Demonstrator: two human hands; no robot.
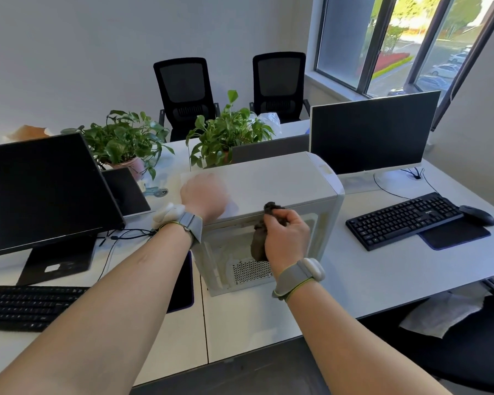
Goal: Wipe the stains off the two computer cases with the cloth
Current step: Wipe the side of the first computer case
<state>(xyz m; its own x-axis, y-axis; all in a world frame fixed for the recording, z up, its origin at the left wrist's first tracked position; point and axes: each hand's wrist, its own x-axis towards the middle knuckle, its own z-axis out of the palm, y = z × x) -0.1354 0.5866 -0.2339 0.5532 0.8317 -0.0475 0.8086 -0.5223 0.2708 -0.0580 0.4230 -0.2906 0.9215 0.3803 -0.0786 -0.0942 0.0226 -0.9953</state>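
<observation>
The left hand (204, 195) is laid flat, fingers relaxed, on the top panel of the computer case (283, 181), while a crumpled dark cloth (258, 240) is pinched in the curled fingers of the right hand (287, 238) and held against the case's near side. The case is white, with a clear side panel and a perforated grille low down, and stands on the white worktop (368, 269) between two keyboards.

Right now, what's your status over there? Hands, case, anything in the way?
Left hand flat on top of white computer case, steadying. Right hand gripping dark cloth against the case's near side panel. Only one case seen. Nothing blocking.
</observation>
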